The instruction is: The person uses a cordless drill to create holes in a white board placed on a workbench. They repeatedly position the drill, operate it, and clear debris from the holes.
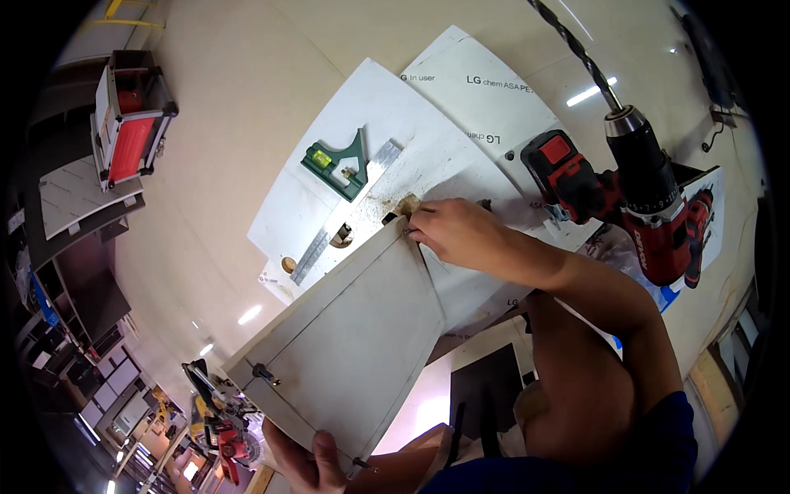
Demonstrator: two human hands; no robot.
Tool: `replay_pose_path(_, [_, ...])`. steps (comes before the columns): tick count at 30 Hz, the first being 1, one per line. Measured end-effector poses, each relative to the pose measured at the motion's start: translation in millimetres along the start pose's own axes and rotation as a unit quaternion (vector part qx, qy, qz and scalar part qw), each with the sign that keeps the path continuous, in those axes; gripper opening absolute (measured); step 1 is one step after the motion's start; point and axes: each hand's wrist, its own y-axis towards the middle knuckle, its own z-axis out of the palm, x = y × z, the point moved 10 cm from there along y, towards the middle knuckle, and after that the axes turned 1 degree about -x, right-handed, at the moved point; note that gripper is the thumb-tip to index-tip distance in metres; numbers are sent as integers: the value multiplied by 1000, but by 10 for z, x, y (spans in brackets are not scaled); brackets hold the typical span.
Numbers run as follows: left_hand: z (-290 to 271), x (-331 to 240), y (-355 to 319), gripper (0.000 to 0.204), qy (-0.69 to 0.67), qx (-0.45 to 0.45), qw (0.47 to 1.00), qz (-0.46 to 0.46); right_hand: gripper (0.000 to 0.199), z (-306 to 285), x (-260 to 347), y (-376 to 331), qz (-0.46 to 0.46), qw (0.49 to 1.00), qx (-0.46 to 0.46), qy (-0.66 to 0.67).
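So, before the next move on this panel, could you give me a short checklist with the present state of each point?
1. Left hand steadies the near corner of the grey panel: ok.
2. Right hand pinches a screw at the far corner: ok.
3. Screw seated straight: cannot tell, fingers hide it.
4. Other screws fully in: not ok, they stick out.
5. Red drill in hand: not ok, it lies apart on the right.
6. Green square off the panel: ok.
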Motion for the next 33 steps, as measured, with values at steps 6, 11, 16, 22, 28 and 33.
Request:
replay_pose_path(6, [-1,-47,45,72,19,-3,1000,7,12,0,59,-12,-23,999,9,-22])
replay_pose_path(11, [-10,20,23,72,2,3,1000,-7,10,-11,137,-75,-84,993,-25,-77])
replay_pose_path(16, [2,90,13,73,-40,-5,999,-21,11,-73,114,-85,-78,995,-40,-57])
replay_pose_path(22, [13,96,0,74,-39,0,999,-22,7,-4,48,-67,-56,997,-15,-41])
replay_pose_path(28, [18,42,8,76,-17,-11,1000,-14,20,25,56,-75,-71,993,-35,-88])
replay_pose_path(33, [20,1,14,73,-3,-12,1000,-2,21,32,69,-73,-65,989,-22,-131])
